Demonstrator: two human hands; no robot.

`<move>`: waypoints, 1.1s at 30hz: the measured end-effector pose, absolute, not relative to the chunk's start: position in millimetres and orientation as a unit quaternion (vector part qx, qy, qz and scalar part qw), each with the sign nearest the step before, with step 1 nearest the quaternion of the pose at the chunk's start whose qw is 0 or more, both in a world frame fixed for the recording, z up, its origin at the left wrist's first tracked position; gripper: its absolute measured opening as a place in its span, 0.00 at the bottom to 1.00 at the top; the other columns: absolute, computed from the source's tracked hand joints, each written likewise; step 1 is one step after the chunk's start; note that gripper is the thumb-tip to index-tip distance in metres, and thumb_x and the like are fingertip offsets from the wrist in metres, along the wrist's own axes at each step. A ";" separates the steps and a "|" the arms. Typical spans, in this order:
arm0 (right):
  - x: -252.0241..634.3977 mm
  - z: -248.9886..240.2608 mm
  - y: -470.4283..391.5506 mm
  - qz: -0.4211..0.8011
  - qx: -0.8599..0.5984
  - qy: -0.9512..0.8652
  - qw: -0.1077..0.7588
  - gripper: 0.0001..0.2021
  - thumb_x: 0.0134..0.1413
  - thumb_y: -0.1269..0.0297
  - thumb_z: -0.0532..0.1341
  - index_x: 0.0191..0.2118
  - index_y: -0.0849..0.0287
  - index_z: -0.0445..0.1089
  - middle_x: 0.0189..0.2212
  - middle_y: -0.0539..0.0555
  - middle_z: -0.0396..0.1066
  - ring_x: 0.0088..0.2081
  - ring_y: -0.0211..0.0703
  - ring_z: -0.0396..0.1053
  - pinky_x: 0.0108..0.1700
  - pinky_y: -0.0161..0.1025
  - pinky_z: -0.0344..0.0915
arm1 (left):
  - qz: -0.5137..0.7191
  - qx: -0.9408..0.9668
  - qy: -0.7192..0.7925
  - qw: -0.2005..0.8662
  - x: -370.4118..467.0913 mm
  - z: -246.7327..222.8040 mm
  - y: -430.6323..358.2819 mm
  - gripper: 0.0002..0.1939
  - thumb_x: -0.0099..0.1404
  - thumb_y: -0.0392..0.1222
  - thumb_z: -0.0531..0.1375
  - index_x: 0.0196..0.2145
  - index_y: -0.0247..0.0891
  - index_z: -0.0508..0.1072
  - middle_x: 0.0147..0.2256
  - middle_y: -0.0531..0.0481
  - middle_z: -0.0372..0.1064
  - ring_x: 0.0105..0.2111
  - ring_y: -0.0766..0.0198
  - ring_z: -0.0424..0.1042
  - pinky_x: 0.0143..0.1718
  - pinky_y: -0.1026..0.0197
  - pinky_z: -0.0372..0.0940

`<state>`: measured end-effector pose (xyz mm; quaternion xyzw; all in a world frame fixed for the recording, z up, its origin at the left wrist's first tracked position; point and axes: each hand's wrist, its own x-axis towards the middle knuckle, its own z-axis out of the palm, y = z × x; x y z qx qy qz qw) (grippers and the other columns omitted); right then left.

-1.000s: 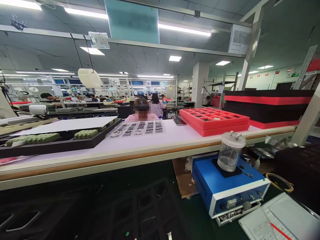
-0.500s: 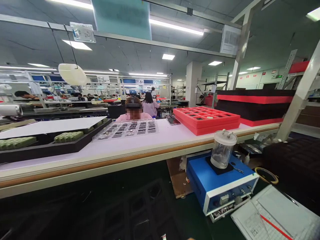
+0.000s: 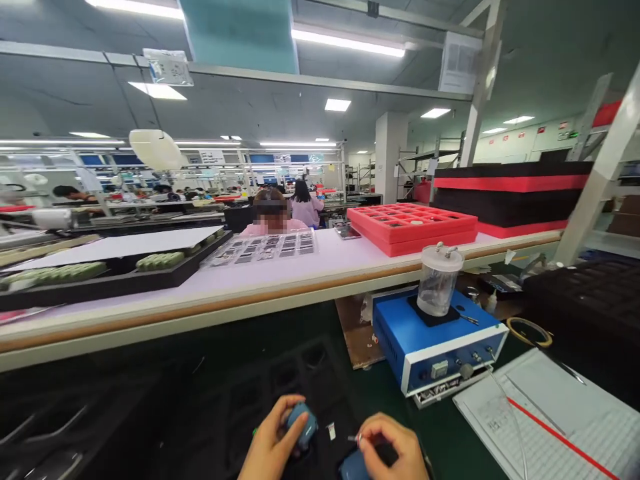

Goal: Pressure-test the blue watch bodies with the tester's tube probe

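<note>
My left hand (image 3: 270, 443) is closed around a small blue rounded device (image 3: 306, 425), thumb on its near side and fingers over the top. To its right, my right hand (image 3: 393, 448) has thumb and forefinger pinched on a small thin piece with a pale tip (image 3: 354, 438); its exact kind is too small to make out. Another blue object (image 3: 353, 465) shows just below the right hand, partly cut off by the frame edge. Between the hands is a little white strip (image 3: 331, 431). Under them lies a dark foam tray (image 3: 240, 407) with recessed pockets.
A blue machine (image 3: 440, 340) bearing a clear lidded jar (image 3: 439, 283) stands to the right, beside papers (image 3: 545, 407) with a red strip. The raised shelf ahead carries a red foam tray (image 3: 410, 230), clear plastic tray (image 3: 270, 247) and black tray (image 3: 125, 283). A co-worker sits beyond.
Both my hands have come up into view at the bottom, the left with the blue device and the right pinching the thin piece. The view has shifted slightly.
</note>
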<state>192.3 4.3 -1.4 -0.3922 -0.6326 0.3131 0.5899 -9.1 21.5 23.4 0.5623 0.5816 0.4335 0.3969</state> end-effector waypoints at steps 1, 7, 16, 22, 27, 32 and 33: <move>194.4 3.0 4.1 0.363 -0.408 -0.608 0.576 0.12 0.50 0.58 0.61 0.24 0.61 0.69 0.22 0.54 0.69 0.24 0.41 0.68 0.27 0.33 0.64 | 0.437 0.573 0.585 0.372 -8.9 26.3 19.7 0.21 0.53 0.58 0.58 0.36 0.38 0.69 0.23 0.54 0.65 0.23 0.63 0.64 0.24 0.64 0.60; 201.8 17.2 8.7 0.550 -0.429 -0.458 0.551 0.17 0.40 0.52 0.66 0.23 0.64 0.71 0.21 0.54 0.70 0.24 0.40 0.66 0.27 0.34 0.64 | 0.340 0.665 0.626 0.223 -5.2 35.8 9.0 0.11 0.59 0.45 0.54 0.36 0.37 0.69 0.25 0.54 0.69 0.20 0.66 0.62 0.24 0.65 0.57; 204.0 20.6 6.6 0.571 -0.423 -0.427 0.559 0.11 0.38 0.58 0.66 0.23 0.63 0.72 0.22 0.54 0.71 0.24 0.38 0.66 0.26 0.34 0.63 | 0.312 0.690 0.647 0.090 4.6 32.5 5.8 0.13 0.59 0.42 0.54 0.40 0.35 0.71 0.42 0.42 0.66 0.45 0.50 0.63 0.49 0.50 0.57; 204.2 18.9 9.3 0.565 -0.431 -0.403 0.577 0.10 0.38 0.59 0.65 0.22 0.63 0.71 0.20 0.53 0.70 0.22 0.37 0.64 0.23 0.33 0.61 | 0.153 0.829 0.529 0.097 48.0 60.0 -19.9 0.05 0.61 0.40 0.56 0.35 0.39 0.70 0.36 0.48 0.68 0.39 0.57 0.67 0.41 0.57 0.63; 204.3 15.5 9.5 0.560 -0.434 -0.400 0.582 0.11 0.38 0.59 0.65 0.23 0.63 0.71 0.21 0.53 0.70 0.22 0.37 0.64 0.23 0.33 0.61 | 0.008 0.834 0.547 0.068 74.8 66.9 -24.6 0.13 0.54 0.37 0.62 0.39 0.34 0.71 0.40 0.42 0.67 0.42 0.50 0.68 0.43 0.52 0.64; 204.1 16.1 8.4 0.563 -0.428 -0.403 0.582 0.10 0.39 0.60 0.65 0.23 0.63 0.71 0.21 0.53 0.71 0.22 0.37 0.64 0.23 0.33 0.61 | -0.009 0.820 0.568 0.072 86.5 65.5 -24.5 0.15 0.50 0.30 0.61 0.38 0.29 0.72 0.40 0.35 0.67 0.41 0.45 0.69 0.40 0.51 0.65; 204.1 16.5 8.2 0.561 -0.427 -0.403 0.584 0.10 0.40 0.60 0.64 0.23 0.63 0.71 0.21 0.53 0.71 0.22 0.37 0.64 0.23 0.33 0.61 | -0.007 0.818 0.570 0.079 85.8 65.0 -23.5 0.15 0.49 0.30 0.61 0.37 0.30 0.73 0.39 0.36 0.67 0.39 0.46 0.70 0.38 0.52 0.65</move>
